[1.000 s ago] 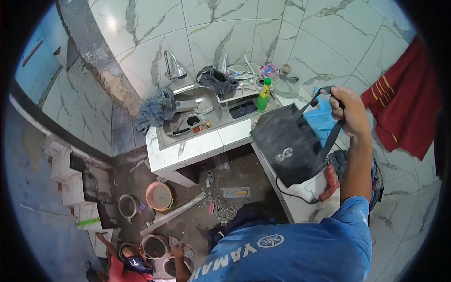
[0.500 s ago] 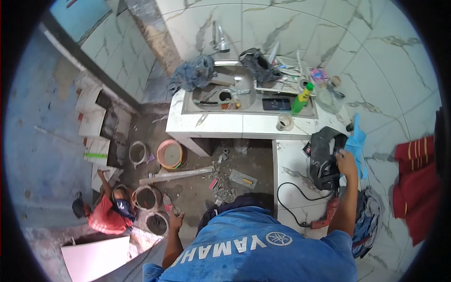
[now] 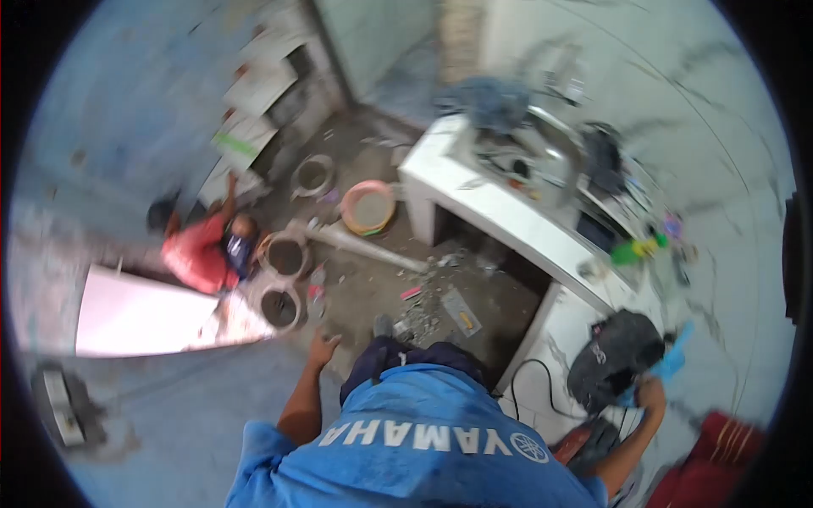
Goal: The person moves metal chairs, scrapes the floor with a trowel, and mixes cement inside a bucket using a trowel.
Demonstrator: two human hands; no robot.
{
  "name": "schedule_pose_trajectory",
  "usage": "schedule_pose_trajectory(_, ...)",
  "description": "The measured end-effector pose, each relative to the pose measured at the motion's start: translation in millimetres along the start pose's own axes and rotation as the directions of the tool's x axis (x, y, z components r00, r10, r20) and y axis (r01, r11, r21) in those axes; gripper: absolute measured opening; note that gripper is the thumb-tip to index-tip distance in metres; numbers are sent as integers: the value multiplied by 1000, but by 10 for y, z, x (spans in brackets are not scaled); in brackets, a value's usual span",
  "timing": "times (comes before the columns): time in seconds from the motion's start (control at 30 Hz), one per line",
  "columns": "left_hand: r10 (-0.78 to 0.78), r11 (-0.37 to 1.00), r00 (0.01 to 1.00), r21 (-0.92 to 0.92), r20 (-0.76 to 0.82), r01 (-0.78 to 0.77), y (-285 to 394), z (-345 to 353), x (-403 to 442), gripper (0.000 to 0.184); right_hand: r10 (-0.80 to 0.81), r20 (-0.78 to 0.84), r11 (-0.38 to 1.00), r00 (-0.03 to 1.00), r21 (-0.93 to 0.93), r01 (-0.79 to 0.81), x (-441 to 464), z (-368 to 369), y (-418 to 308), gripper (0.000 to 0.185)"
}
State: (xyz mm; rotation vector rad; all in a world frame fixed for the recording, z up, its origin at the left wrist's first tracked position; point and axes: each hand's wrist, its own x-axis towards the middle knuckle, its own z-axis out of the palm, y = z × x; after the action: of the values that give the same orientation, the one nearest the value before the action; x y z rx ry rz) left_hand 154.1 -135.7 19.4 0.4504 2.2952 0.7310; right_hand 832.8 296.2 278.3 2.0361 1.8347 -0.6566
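My right hand [image 3: 650,393] is at the edge of a dark grey backpack [image 3: 616,360], with the fingers closed on it near its opening. The backpack lies on the low white tiled counter. A light blue strip of cloth or plastic [image 3: 673,356] sticks out beside my right hand. My left hand [image 3: 323,348] hangs low over the floor with thumb and fingers apart, holding nothing I can see. A clear plastic bottle [image 3: 317,290] stands just beyond it, apart from the fingers. The view is smeared by motion.
A co-worker in a red shirt [image 3: 199,254] crouches at the left by the tiled steps. Several buckets, one orange [image 3: 369,206], a plank [image 3: 364,243], rubble and a trowel [image 3: 461,311] lie on the floor. The sink counter [image 3: 500,203] holds a green bottle [image 3: 631,251].
My view has turned, so the room appears rotated and the left wall shows more. My right hand stays at the backpack. My left hand now appears farther from the plastic bottle.
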Motion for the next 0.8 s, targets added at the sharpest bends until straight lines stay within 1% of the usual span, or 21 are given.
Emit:
schedule_pose_trajectory(0.03, 13, 998, 998, 66, -54, -9, 25, 17, -76, 75, -424, -39, 838, 905, -397, 375, 572, 514, 647, 30)
schedule_pose_trajectory(0.07, 38, 998, 997, 43, -61, -36, 67, 11, -176, 75, -440, -8, 799, 898, -459, 388, 657, 685, 590, 26)
schedule_pose_trajectory(0.1, -17, 1000, 1000, -22, 3, 17, 197, -83, -262, 75, -600, 92, 616, 795, -581, 532, 617, 731, 514, 26)
schedule_pose_trajectory(0.13, 14, 1000, 999, 24, -29, -13, 16, -25, -226, 75, -558, 87, 663, 826, -552, 506, 655, 774, 395, 26)
schedule_pose_trajectory(0.17, 50, 996, 997, 77, -50, -47, -194, 25, -196, 76, -459, 50, 755, 887, -504, 419, 672, 839, 236, 26)
schedule_pose_trajectory(0.2, -1, 999, 996, 42, -88, 5, -268, 9, -229, 76, -378, 7, 815, 926, -472, 337, 644, 895, 66, 26)
schedule_pose_trajectory(0.23, -48, 999, 997, -3, -58, 48, -321, -71, -217, 77, -315, -45, 853, 948, -452, 262, 568, 978, -130, 26)
schedule_pose_trajectory(0.27, -83, 996, 996, -46, -23, 82, -406, -175, -186, 78, -277, -98, 876, 956, -435, 209, 519, 1066, -367, 26)
schedule_pose_trajectory(0.3, -104, 992, 993, -71, -48, 101, -534, -272, -161, 78, -250, -151, 890, 956, -424, 166, 448, 1162, -611, 26)
schedule_pose_trajectory(0.37, -144, 968, 981, -225, -128, 112, -850, -424, -121, 62, -226, -235, 903, 945, -414, 113, 320, 1377, -1076, 27)
schedule_pose_trajectory(0.4, -167, 959, 976, -254, -142, 127, -1070, -505, -49, 62, -222, -279, 906, 934, -413, 91, 254, 1449, -1308, 28)
schedule_pose_trajectory(0.43, -156, 983, 978, -121, -142, 139, -1354, -572, 33, 68, -226, -323, 906, 919, -417, 76, 197, 1508, -1545, 28)
schedule_pose_trajectory(0.5, -214, 975, 977, 65, -15, 214, -1920, -639, 153, 71, -246, -398, 907, 884, -417, 65, 134, 1595, -1976, 30)
schedule_pose_trajectory(0.53, -241, 959, 969, 162, 49, 230, -2204, -672, 216, 73, -285, -416, 903, 864, -420, 95, 161, 1610, -2217, 31)
schedule_pose_trajectory(0.57, -225, 968, 969, 86, -97, 234, -2383, -767, 224, 73, -340, -419, 895, 842, -420, 152, 195, 1662, -2496, 32)
schedule_pose_trajectory(0.6, -217, 973, 945, 18, -243, 228, -2523, -846, 236, 73, -429, -371, 865, 824, -433, 255, 260, 1705, -2802, 33)
schedule_pose_trajectory(0.63, -232, 971, 938, 1, -259, 241, -2466, -1036, 192, 73, -544, -283, 808, 790, -429, 403, 92, 1734, -3362, 31)
schedule_pose_trajectory(0.67, -339, 932, 915, -210, -217, 295, -2285, -1339, 70, 73, -647, -188, 737, 739, -405, 541, -144, 1750, -3982, 32)
schedule_pose_trajectory(0.7, -431, 847, 889, -409, -154, 340, -2154, -1592, -21, 74, -666, -179, 720, 724, -408, 561, -202, 1832, -4372, 32)
schedule_pose_trajectory(0.77, -490, 828, 854, -398, -175, 394, -2179, -1780, -57, 73, -684, -200, 721, 701, -44, 691, -251, 1962, -5010, 34)
schedule_pose_trajectory(0.8, -532, 815, 827, -373, -182, 443, -2190, -1855, -61, 73, -705, -190, 701, 683, -48, 711, -166, 2024, -5216, 34)
